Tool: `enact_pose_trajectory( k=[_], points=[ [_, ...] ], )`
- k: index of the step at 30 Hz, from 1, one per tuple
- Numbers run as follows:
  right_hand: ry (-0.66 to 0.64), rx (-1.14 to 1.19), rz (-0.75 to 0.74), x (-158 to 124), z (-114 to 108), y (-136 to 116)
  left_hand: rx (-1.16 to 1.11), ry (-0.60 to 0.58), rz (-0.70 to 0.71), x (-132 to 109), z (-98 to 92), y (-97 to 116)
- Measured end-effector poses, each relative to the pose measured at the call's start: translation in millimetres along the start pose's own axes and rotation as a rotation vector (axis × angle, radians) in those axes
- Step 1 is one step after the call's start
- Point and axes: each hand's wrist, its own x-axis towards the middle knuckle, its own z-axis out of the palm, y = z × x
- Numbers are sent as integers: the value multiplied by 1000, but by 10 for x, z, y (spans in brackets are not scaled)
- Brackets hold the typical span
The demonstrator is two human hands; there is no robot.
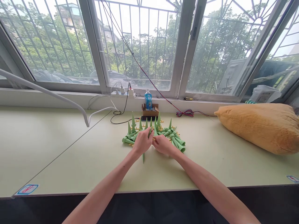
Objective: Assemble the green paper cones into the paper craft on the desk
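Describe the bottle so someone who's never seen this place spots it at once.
Start at the middle window and drop to the far side of the pale table. Behind the green cones sits a small brown cardboard box. The bottle rises from that box, its bright blue setting it apart from the brown and green around it.

no text can be read

Pale bench (77, 165) runs right along a low white wall (51, 100), big grey-framed windows (137, 49) above it. Metal bars (139, 25) outside, loads of leafy trees (217, 59) past those, plus a building (70, 14) on the left. Pretty bright daylight too.
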Motion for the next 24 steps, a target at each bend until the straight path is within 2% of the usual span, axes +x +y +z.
enact_pose_trajectory(
  k=[24],
  points=[
    [-18,-10,0,0,-17,-13,14,5,17,-5,-13,7]
  ],
)
